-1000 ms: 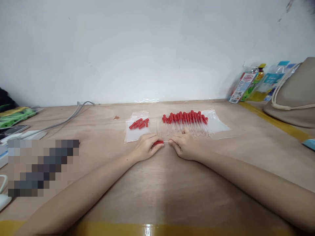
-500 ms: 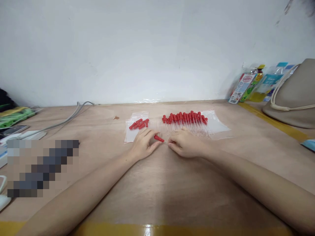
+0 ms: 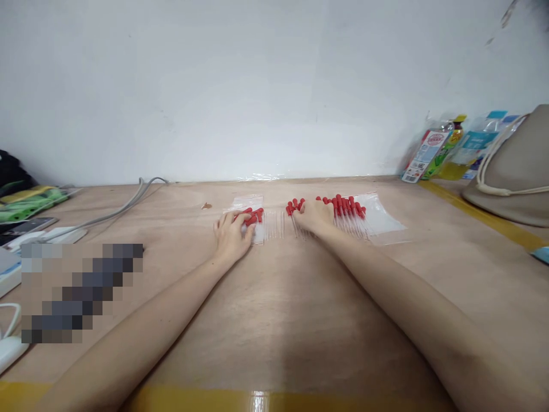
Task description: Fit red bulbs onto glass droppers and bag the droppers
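Note:
My left hand [image 3: 231, 236] reaches over several loose red rubber bulbs [image 3: 253, 217] on a clear plastic bag [image 3: 257, 236]. Its fingers are curved and apart from the thumb, with the fingertips at the bulbs. My right hand [image 3: 315, 217] is closed at the left part of a row of droppers [image 3: 349, 212], which have red bulbs and thin clear tubes. A dropper seems to be in its fingers, mostly hidden by the hand. Between the hands lie several bare clear tubes [image 3: 273, 225], side by side.
Under the droppers' right end lies another clear bag [image 3: 384, 220]. A carton [image 3: 422, 155], bottles [image 3: 465, 151] and a beige bag [image 3: 514, 171] stand at the right. A grey cable [image 3: 124, 206] and a power strip [image 3: 12, 274] lie at the left.
My left hand has let go of the dropper's red bulb and moved left onto the loose bulbs. My right hand has moved up and away, onto the dropper row.

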The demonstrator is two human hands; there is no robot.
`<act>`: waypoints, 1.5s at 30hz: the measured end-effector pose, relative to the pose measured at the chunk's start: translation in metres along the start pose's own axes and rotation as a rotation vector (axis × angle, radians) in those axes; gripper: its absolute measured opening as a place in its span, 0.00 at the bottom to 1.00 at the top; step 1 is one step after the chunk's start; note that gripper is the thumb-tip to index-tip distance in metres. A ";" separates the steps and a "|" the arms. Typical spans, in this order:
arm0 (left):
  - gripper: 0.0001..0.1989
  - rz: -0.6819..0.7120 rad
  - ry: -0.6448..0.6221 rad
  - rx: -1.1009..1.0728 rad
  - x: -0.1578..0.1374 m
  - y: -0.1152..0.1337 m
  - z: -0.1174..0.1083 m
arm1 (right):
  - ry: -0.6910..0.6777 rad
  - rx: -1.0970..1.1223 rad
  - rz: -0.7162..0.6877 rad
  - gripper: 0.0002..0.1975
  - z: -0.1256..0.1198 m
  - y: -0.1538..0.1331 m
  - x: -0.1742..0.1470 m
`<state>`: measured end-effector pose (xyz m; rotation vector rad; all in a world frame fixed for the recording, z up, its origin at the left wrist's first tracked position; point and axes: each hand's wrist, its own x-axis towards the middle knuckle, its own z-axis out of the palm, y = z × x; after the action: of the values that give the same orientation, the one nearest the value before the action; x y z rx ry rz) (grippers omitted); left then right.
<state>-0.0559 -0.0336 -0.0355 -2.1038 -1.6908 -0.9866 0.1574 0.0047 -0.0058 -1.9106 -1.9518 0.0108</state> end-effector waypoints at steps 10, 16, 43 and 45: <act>0.12 0.000 -0.043 -0.035 0.002 -0.012 0.014 | 0.055 -0.058 -0.197 0.16 0.010 -0.013 -0.012; 0.11 -0.042 -0.094 0.064 0.001 0.000 0.004 | -0.128 -0.067 -0.096 0.13 0.010 -0.035 -0.013; 0.07 0.249 -0.113 -0.157 0.005 -0.006 0.007 | 0.352 0.284 -0.666 0.08 0.003 0.041 -0.085; 0.09 0.234 -0.068 -0.240 0.002 0.002 0.002 | 0.354 0.270 -0.704 0.08 -0.002 0.048 -0.090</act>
<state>-0.0533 -0.0310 -0.0352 -2.4452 -1.3702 -1.1010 0.2017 -0.0796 -0.0433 -0.9150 -2.1229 -0.2339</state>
